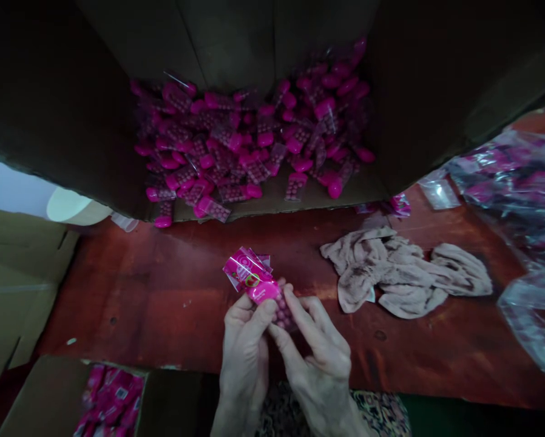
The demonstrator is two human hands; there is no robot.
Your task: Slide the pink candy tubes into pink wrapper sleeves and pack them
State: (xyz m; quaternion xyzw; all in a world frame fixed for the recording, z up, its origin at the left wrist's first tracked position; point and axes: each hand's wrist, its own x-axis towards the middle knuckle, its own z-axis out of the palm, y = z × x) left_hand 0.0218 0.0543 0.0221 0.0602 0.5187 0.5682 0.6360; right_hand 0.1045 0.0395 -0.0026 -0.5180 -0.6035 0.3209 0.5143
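Observation:
Both my hands meet above the near part of the table, at a small clear container (283, 312) filled with round pink balls that look like candy. A glossy pink printed wrapper (249, 270) lies at the container's upper left end. My left hand (245, 340) is closed, thumb on top, where wrapper and container meet. From the right, my right hand (320, 346) pinches the container between thumb and fingers. How far the wrapper goes over the container is hard to make out. More wrapper edges show behind the top one.
A large cardboard box (254, 212) lies open towards me, with many pink-capped containers (254, 170) inside. On the right are a crumpled cloth (404, 267) and plastic bags (518, 188). A lower-left carton (40, 394) holds pink packets (113, 394). The tabletop (154, 291) is red.

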